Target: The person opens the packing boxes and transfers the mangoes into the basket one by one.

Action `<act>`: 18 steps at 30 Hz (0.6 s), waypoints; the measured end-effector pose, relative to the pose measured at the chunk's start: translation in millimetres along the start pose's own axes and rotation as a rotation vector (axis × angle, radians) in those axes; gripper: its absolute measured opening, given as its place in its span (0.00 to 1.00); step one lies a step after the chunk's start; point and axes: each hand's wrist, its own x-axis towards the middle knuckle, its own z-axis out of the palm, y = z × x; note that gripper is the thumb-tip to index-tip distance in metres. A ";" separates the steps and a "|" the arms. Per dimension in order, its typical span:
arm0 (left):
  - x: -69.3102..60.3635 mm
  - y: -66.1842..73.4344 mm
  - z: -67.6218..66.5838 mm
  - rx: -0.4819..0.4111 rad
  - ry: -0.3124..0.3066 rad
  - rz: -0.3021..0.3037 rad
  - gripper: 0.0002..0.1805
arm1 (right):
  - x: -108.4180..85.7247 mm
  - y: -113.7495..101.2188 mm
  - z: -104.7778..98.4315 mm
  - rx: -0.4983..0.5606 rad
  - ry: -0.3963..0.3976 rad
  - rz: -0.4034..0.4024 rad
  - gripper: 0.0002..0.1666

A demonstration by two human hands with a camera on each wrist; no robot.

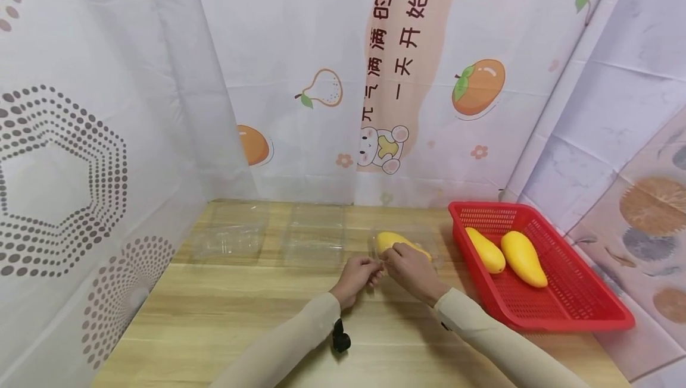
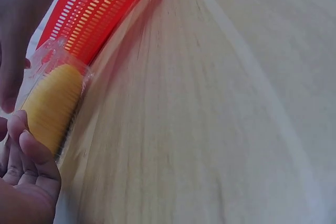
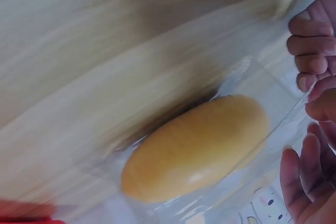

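A yellow mango [image 1: 393,243] lies inside a clear plastic box [image 3: 251,74] on the wooden table. At the box's near left corner, my left hand [image 1: 358,278] pinches the thin plastic edge between curled fingers and thumb. Close beside it, my right hand [image 1: 411,272] bends over the front of the box and grips the edge, its fingertips almost meeting the left ones. The left wrist view has the left hand [image 2: 29,174] low at the side, with the right hand [image 2: 18,40] above. Exact fingertip contact on the transparent plastic is hard to make out.
On the right stands a red basket [image 1: 563,320] with two mangoes [image 1: 524,258] in it. Two more clear plastic boxes, one in the middle [image 1: 315,245] and one at the left [image 1: 230,239], stand along the back of the table. Printed curtains [image 1: 300,31] enclose the table.
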 end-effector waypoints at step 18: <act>3.1 2.8 -2.6 0.057 0.006 -0.024 0.10 | -11.0 18.6 -15.3 0.005 -0.098 -0.008 0.24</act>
